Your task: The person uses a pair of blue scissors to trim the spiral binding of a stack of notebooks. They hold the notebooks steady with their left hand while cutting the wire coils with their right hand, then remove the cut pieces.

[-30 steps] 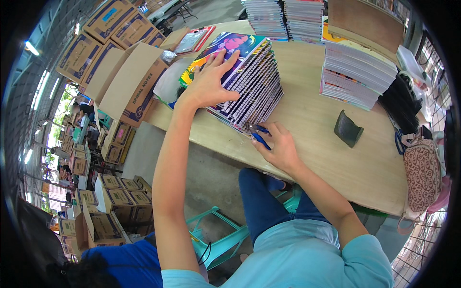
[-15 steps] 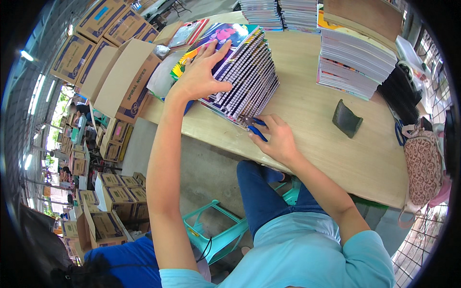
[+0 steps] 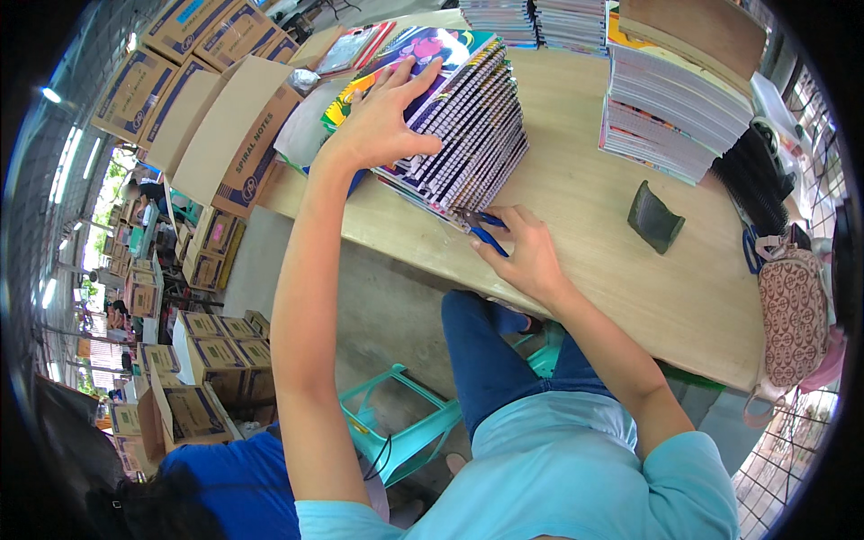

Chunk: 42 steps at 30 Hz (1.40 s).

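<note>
A tall stack of spiral notebooks (image 3: 481, 117) stands near the table's front edge, coiled spines turned toward me and to the right. My left hand (image 3: 382, 121) lies on the top cover with its fingers spread, the thumb reaching down over the spines. Low at the stack's front corner, my right hand (image 3: 526, 252) grips blue-handled pliers (image 3: 490, 236). Their handles are parted, and the dark jaws are at the end of a lower coil. Whether the jaws close on the wire is too small to tell.
Right of the stack lies a curved dark green piece (image 3: 655, 219) on the table (image 3: 576, 193). Behind it rises a pile of unbound books (image 3: 670, 112), with black coils (image 3: 754, 171) and a patterned pouch (image 3: 792, 315) at the right edge. An open carton (image 3: 238, 144) stands left; a blue-shirted person is lower left.
The view has shifted slightly. My left hand stays on the stack, and the pliers in my right hand remain at its lower corner, with little visible movement.
</note>
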### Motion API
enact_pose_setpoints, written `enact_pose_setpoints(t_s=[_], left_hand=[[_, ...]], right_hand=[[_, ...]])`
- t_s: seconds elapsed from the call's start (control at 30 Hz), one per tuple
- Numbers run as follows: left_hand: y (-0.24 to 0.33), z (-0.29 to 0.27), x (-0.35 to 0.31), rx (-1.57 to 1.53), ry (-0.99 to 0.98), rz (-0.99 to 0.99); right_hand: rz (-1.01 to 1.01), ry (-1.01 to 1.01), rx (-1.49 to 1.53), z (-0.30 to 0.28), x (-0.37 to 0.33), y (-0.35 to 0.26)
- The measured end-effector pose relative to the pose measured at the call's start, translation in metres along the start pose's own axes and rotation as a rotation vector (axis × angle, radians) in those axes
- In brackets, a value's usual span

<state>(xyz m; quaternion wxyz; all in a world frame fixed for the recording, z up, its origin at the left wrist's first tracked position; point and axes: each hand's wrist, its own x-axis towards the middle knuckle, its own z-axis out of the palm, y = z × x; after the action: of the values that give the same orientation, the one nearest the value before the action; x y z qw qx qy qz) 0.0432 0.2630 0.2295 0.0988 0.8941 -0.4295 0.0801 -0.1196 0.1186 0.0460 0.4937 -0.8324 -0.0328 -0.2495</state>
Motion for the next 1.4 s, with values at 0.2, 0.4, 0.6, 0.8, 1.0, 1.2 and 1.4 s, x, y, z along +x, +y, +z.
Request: enact_pose_setpoints(t_s=[0.2, 0.4, 0.6, 0.8, 1.0, 1.2, 1.4], left_hand=[[-0.001, 0.002, -0.002, 0.013, 0.014, 0.004], [-0.006, 0.004, -0.003, 0.021, 0.036, 0.043], [-0.01, 0.006, -0.001, 0.032, 0.062, 0.048], [-0.005, 0.006, -0.001, 0.025, 0.058, 0.041], [-0.008, 0.005, 0.0, 0.03, 0.062, 0.045], [-0.006, 0.006, -0.001, 0.034, 0.078, 0.044], [-0.006, 0.005, -0.002, -0.008, 0.062, 0.07]], right_hand=[[-0.038, -0.027, -0.087, 0.006, 0.002, -0.001], [0.842, -0.491, 0.792, -0.01, 0.024, 0.003], [0.202, -0.211, 0.11, -0.013, 0.01, -0.009], [-0.01, -0.088, -0.153, -0.009, 0.001, -0.007], [0.413, -0.281, 0.13, -0.008, 0.01, 0.002], [-0.076, -0.006, -0.124, -0.005, 0.0, 0.001], [0.343, -0.279, 0.137, -0.01, 0.009, 0.001]])
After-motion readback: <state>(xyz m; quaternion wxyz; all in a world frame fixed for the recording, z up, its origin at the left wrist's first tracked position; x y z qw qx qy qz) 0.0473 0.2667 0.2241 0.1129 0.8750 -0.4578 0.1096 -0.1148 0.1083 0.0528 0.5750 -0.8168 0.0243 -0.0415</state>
